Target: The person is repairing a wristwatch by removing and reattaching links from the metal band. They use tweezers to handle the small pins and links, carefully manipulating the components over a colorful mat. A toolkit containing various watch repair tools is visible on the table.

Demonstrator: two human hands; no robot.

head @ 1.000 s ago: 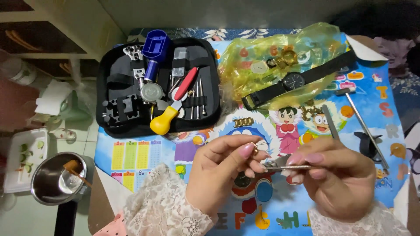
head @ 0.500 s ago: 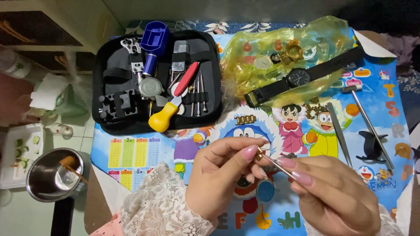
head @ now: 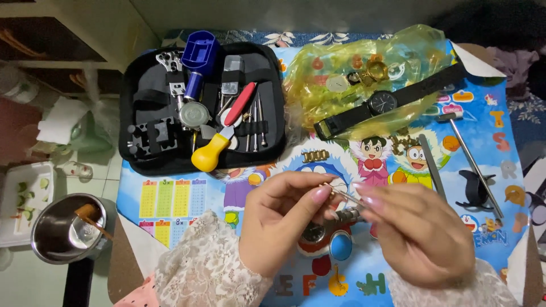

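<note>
Glossy printed plastic — a cartoon-patterned play mat (head: 187,199) — covers the work surface and carries everything in view. At its upper left lies a black zip tool case (head: 142,108), opened flat so each tool sits in its elastic loop: a blue case holder (head: 199,57), a yellow-handled screwdriver (head: 213,149) and a red-handled knife (head: 239,105) are reachable at a glance. To the right, a crumpled yellow translucent bag (head: 341,62) serves as a parts dump, with a gold-coloured watch case (head: 376,71) resting on it. A black wristwatch (head: 382,102) lies stretched diagonally across the bag's lower edge, strap flat. Further right lie a small metal hammer (head: 469,159) and, just beside it, flat steel tweezers (head: 433,165). A short gold bracelet segment (head: 315,155) sits apart, above the hands.

Both hands work at bottom centre, close to the body for control. The left hand (head: 278,227) pinches one end of a thin metal pin tool (head: 341,195) between thumb and forefinger, remaining fingers curled. The right hand (head: 421,233) closes around the tool's other end and over a silver link bracelet (head: 347,216), fingertips pressed together — the exact grip underneath is hidden. A round watch body (head: 313,233) lies on the mat directly below the hands.
</note>
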